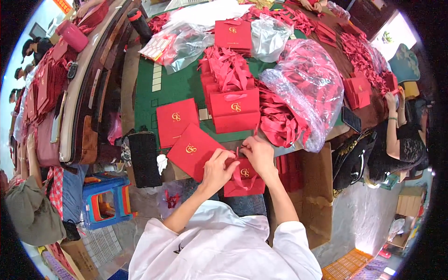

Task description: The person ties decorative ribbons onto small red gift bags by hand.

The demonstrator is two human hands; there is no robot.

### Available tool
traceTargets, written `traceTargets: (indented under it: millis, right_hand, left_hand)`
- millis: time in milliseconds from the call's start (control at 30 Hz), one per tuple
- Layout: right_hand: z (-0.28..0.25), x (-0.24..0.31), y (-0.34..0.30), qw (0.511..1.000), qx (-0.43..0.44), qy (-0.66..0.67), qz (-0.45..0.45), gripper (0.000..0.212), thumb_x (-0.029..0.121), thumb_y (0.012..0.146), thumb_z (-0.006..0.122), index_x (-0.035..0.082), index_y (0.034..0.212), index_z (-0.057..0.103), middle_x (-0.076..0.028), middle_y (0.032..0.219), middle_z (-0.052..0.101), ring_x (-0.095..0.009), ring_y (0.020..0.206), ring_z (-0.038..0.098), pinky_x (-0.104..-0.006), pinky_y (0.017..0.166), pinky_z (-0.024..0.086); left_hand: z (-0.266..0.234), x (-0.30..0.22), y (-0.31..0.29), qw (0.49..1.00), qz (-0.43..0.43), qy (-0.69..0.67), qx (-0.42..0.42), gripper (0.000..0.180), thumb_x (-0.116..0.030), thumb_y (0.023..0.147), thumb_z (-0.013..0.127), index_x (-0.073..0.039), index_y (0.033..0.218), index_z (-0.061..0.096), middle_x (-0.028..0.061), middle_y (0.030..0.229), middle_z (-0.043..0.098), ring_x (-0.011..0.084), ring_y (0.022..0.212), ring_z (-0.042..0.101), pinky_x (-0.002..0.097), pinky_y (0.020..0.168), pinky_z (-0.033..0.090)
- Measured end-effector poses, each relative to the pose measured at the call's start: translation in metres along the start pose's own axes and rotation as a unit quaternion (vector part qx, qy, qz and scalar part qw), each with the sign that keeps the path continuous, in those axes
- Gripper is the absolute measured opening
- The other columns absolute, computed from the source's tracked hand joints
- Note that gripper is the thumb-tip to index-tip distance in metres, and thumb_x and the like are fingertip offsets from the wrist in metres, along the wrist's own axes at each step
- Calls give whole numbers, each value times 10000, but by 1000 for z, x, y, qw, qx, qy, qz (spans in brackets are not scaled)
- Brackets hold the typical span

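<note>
A small red paper gift bag (243, 189) with a gold emblem is right in front of me, at the near table edge. A red ribbon handle (242, 181) loops over its front. My left hand (217, 169) is closed at the bag's upper left, fingertips pinching the ribbon. Just to the right, my right hand (259, 156) pinches ribbon at the bag's top. Its exact grip is partly hidden by the fingers. Beside my left hand lie a flat red bag (189, 148) and, partly under it, another red bag (176, 119).
Beyond my hands stands a row of red bags (235, 121) topped with ribbons. A clear plastic sack (317, 88) of red ribbons sits to its right. A black phone (351, 119) lies at the right edge. An open cardboard box (319, 200) stands below. Other people work at both sides.
</note>
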State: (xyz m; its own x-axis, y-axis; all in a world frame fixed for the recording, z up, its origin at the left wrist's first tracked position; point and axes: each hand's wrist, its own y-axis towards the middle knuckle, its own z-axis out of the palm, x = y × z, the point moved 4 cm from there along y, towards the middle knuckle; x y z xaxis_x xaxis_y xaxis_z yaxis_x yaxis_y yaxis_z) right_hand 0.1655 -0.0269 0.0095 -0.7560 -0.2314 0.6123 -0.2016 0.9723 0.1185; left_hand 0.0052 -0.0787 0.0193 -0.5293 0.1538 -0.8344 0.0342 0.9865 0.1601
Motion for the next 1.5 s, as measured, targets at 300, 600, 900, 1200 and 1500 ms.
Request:
traceTargets:
  millis: [300,600,900,1200,1500]
  right_hand:
    - [-11,2,-7,993,-3,116,24,164,142,863,689,33,984,692,-147,887,703,-302,820,689,-385,717,535]
    - [-5,-17,-13,956,97,272,58,185,108,888,693,-23,1013,728,-108,932,741,-123,839,676,-289,758,531]
    - [-8,-21,-6,922,132,360,50,176,107,876,715,3,1012,753,-62,847,701,-118,795,646,-267,729,506]
    - [-8,-16,-6,911,143,381,61,166,99,882,716,7,1015,754,-51,836,694,-106,794,635,-256,733,495]
    - [-7,-16,-7,911,115,392,62,143,91,896,697,5,1003,740,-46,881,710,-96,821,640,-251,762,503]
  left_hand:
    - [6,10,22,996,-28,76,38,202,-184,793,771,-53,922,688,103,814,635,245,722,676,363,623,529]
    - [11,9,24,999,-34,19,35,140,-182,778,784,-84,869,743,82,752,613,223,659,634,348,607,503]
    - [9,9,29,998,-22,-3,63,150,-206,767,801,-108,876,773,68,751,618,209,668,640,337,606,500]
    - [7,7,25,999,-13,-7,33,137,-187,766,802,-111,878,776,70,743,626,201,661,639,327,592,502]
    - [7,2,25,999,27,19,-1,179,-208,743,822,-99,874,769,76,776,613,218,659,623,343,591,497]
